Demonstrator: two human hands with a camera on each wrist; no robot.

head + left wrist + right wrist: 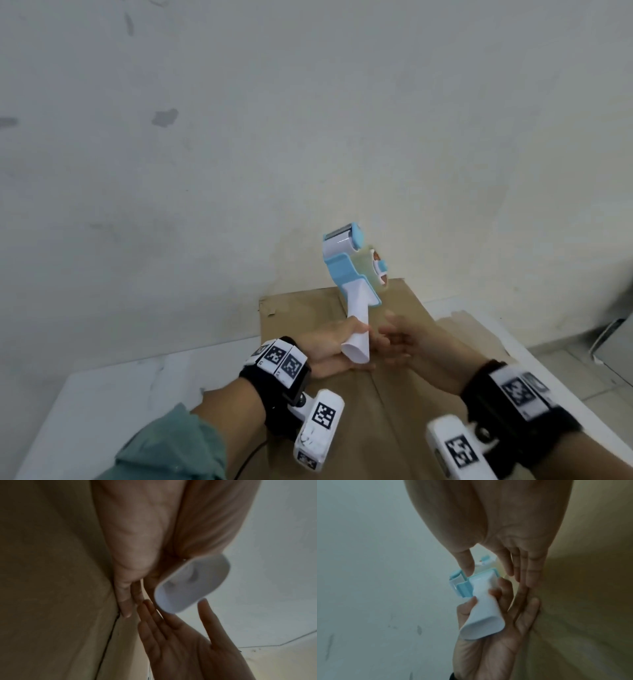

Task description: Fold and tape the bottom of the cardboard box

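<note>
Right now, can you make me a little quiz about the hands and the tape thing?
1. True or false: the left hand holds the tape dispenser by its white handle.
2. What is the right hand doing? A) gripping the dispenser B) open, fingers straight, near the handle C) resting flat on the white table
3. Fill in: under both hands lies the brown cardboard ____.

Key:
1. True
2. B
3. box
</note>
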